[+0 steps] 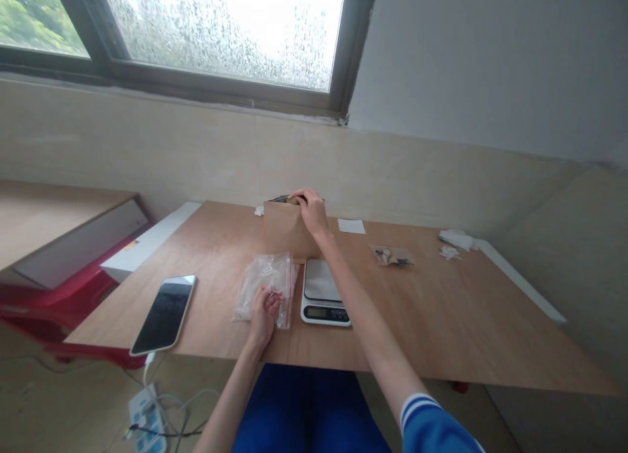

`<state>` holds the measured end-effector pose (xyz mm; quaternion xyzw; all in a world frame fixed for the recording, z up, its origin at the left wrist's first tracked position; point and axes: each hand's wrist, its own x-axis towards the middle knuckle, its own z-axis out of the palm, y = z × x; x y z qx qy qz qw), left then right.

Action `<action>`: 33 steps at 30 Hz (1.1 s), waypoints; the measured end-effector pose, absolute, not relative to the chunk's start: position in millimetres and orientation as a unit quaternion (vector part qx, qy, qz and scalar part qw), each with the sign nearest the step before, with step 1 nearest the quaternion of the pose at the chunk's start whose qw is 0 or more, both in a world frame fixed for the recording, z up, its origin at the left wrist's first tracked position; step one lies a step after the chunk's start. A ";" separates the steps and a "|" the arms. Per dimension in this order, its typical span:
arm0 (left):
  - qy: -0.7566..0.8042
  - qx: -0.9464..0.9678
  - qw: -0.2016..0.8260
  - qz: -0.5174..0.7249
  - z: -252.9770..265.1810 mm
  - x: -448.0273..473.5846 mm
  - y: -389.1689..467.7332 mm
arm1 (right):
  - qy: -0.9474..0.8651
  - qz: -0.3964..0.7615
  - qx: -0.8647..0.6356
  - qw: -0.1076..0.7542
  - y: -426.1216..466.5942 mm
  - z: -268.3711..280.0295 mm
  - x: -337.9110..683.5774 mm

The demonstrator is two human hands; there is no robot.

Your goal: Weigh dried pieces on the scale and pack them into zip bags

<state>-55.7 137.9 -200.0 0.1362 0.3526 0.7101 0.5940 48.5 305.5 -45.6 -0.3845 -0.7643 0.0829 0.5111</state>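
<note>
My right hand (312, 210) is at the top of a brown paper bag or box (282, 227), its fingers bent over the opening. Dark and tan items show at that opening, and the fingertips are partly hidden among them. My left hand (263, 316) rests palm up on a stack of clear zip bags (252, 283) with red seal lines. Its fingers are curled around something small that I cannot make out. Between the bags and my right forearm sits a white digital scale (318, 283), partly covered by the forearm.
A smartphone (164, 316) lies at the left of the wooden table (441, 322). To the right are a filled clear packet (392, 255), a white paper (351, 226) and crumpled white plastic (458, 239). A power strip (147, 420) with cables lies below; a red chair (63, 309) stands left.
</note>
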 end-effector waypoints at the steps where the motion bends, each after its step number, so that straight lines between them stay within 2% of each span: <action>1: 0.353 0.137 0.595 0.709 -200.1 -56.0 138.2 | -0.769 0.085 -0.382 0.506 305.6 -46.8 50.2; 7: 0.358 0.150 0.592 0.707 -200.5 -56.7 138.2 | -0.797 0.024 -0.420 0.434 300.5 -40.9 63.7; 11: 0.364 0.170 0.580 0.708 -200.3 -56.4 138.2 | -0.768 -0.011 -0.431 0.474 272.7 -46.6 69.0; 15: 0.372 0.211 0.562 0.708 -199.7 -53.6 136.8 | -0.718 0.123 -0.439 0.526 229.2 -84.3 69.9; 20: 0.411 0.277 0.535 0.684 -198.4 -46.8 131.9 | -0.616 0.440 -0.460 0.464 191.9 -141.5 76.0; 22: 0.430 0.302 0.521 0.672 -195.8 -44.7 128.7 | -0.578 0.505 -0.446 0.461 186.5 -149.6 82.2; 30: 0.498 0.395 0.441 0.633 -167.7 -41.2 108.5 | -0.480 0.434 -0.468 0.602 183.4 -126.9 102.6; 33: 0.504 0.377 0.431 0.646 -161.9 -44.3 105.5 | -0.467 0.457 -0.457 0.603 171.7 -125.9 96.7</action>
